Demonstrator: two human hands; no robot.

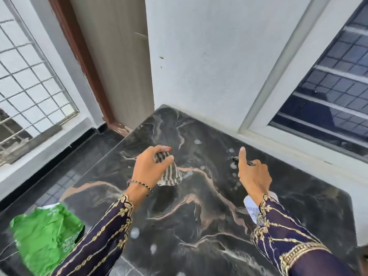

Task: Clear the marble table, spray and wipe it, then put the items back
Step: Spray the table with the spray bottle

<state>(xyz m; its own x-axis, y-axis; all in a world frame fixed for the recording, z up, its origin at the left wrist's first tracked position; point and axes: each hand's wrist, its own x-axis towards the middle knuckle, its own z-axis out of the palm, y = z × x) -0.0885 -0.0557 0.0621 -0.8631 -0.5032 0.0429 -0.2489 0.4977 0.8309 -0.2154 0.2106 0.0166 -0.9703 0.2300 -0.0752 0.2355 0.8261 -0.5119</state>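
Observation:
The dark marble table (199, 212) with pale veins fills the lower middle of the head view and carries several white foam spots. My left hand (148, 169) hovers over its middle and grips a bunched grey-and-white striped cloth (170, 173) that hangs down from the fingers. To the right, my right hand (253, 175) holds a spray bottle (252, 208). Its white body shows under my wrist and its black nozzle pokes out past the fingers. The index finger of that hand points straight up.
A crumpled green bag (46, 233) lies at the lower left, beside the table's left edge. White walls close the table's far side, with a barred window (334, 82) on the right. A door with a brown frame (111, 62) stands at the far left, over dark floor.

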